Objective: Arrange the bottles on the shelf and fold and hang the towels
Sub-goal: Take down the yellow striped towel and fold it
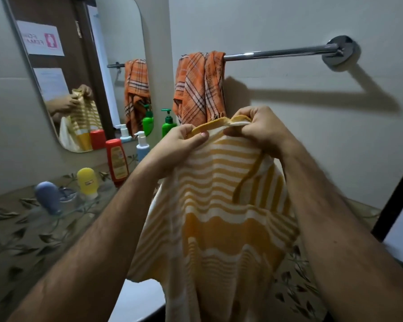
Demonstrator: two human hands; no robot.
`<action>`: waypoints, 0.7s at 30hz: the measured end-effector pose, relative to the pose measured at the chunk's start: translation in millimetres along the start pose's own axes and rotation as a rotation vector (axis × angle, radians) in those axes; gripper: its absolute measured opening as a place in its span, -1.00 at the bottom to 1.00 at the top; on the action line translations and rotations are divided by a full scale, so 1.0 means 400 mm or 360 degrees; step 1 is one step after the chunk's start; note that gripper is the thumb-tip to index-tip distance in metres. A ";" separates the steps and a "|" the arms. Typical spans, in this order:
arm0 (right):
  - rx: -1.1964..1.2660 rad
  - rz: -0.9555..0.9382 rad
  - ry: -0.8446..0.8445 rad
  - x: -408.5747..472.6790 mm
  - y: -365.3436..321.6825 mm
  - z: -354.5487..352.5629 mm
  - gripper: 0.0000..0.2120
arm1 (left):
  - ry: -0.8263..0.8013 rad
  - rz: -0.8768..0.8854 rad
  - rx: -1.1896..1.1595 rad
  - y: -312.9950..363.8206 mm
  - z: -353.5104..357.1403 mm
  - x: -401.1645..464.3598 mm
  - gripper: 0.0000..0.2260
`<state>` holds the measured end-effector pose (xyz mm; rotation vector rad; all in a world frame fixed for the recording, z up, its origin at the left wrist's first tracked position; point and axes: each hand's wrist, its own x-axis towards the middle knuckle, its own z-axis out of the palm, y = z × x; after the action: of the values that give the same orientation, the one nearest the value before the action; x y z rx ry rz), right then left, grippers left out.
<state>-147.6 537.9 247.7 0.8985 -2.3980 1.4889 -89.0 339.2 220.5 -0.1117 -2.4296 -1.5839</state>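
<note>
A yellow-and-white striped towel hangs in mid-air in front of the person, held up by its top edge, its lower part draping down in loose folds. The left hand pinches the top hem between thumb and curled fingers; the right hand grips the same hem just beside it, fingers curled over the bunched edge. The two hands are close together, just below the towel rail.

Behind them an orange plaid towel is draped over the left end of a chrome towel rail fixed to the wall; the rest of the rail is bare.

To the left, on a glass shelf below the mirror, stand a blue-grey tube, a yellow tube, a red bottle, a light blue pump bottle and a green pump bottle, lined up toward the corner. The mirror reflects the hands, both towels and the bottles.
</note>
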 end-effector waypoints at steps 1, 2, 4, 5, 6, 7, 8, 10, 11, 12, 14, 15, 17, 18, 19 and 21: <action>0.0059 -0.0016 0.0007 0.011 0.002 0.010 -0.86 | 0.0006 0.0002 -0.0030 -0.010 -0.002 -0.001 -0.72; 0.0121 -0.0026 -0.0009 0.021 0.004 0.018 -0.86 | 0.0029 0.0018 -0.0074 -0.016 -0.006 -0.004 -0.73; 0.0156 -0.0020 -0.0095 0.040 0.013 0.034 -0.85 | 0.0098 0.0056 -0.0190 -0.025 -0.020 -0.010 -0.79; 0.0134 0.0005 -0.0157 0.047 0.020 0.040 -0.84 | 0.0128 0.0073 -0.0271 -0.025 -0.029 -0.014 -0.81; 0.0101 0.0039 -0.0235 0.055 0.032 0.049 -0.81 | 0.0147 0.0083 -0.0370 -0.025 -0.041 -0.020 -0.83; 0.0066 0.0079 -0.0318 0.060 0.043 0.058 -0.78 | 0.0152 0.0099 -0.0461 -0.023 -0.054 -0.025 -0.84; 0.0037 0.0110 -0.0398 0.064 0.055 0.069 -0.76 | 0.0154 0.0121 -0.0516 -0.018 -0.066 -0.032 -0.86; 0.0058 0.0156 -0.0499 0.071 0.073 0.088 -0.71 | 0.0144 0.0168 -0.0539 -0.011 -0.086 -0.043 -0.88; 0.0099 0.0164 -0.0546 0.077 0.080 0.099 -0.70 | 0.0150 0.0179 -0.0539 -0.012 -0.095 -0.047 -0.87; 0.0121 0.0161 -0.0587 0.085 0.085 0.109 -0.73 | 0.0165 0.0177 -0.0543 -0.013 -0.102 -0.050 -0.87; 0.0060 0.0138 -0.0659 0.101 0.098 0.139 -0.85 | 0.0248 0.0175 -0.0567 -0.020 -0.116 -0.062 -0.85; 0.0006 0.0145 -0.0679 0.108 0.108 0.155 -0.91 | 0.0293 0.0172 -0.0589 -0.025 -0.123 -0.070 -0.84; -0.0045 0.0162 -0.0729 0.117 0.129 0.191 -0.96 | 0.0400 0.0160 -0.0641 -0.031 -0.136 -0.093 -0.83; -0.0042 0.0158 -0.0738 0.122 0.143 0.208 -0.96 | 0.0460 0.0153 -0.0666 -0.030 -0.141 -0.106 -0.84; -0.0034 0.0152 -0.0741 0.126 0.157 0.225 -0.96 | 0.0528 0.0143 -0.0675 -0.029 -0.146 -0.121 -0.84; 0.0017 0.0157 -0.0793 0.127 0.174 0.253 -0.95 | 0.0669 0.0087 -0.0662 -0.029 -0.153 -0.148 -0.85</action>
<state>-212.7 452.5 169.2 1.3008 -2.8113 1.4458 -24.5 282.6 219.4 0.0769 -1.7528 -1.8461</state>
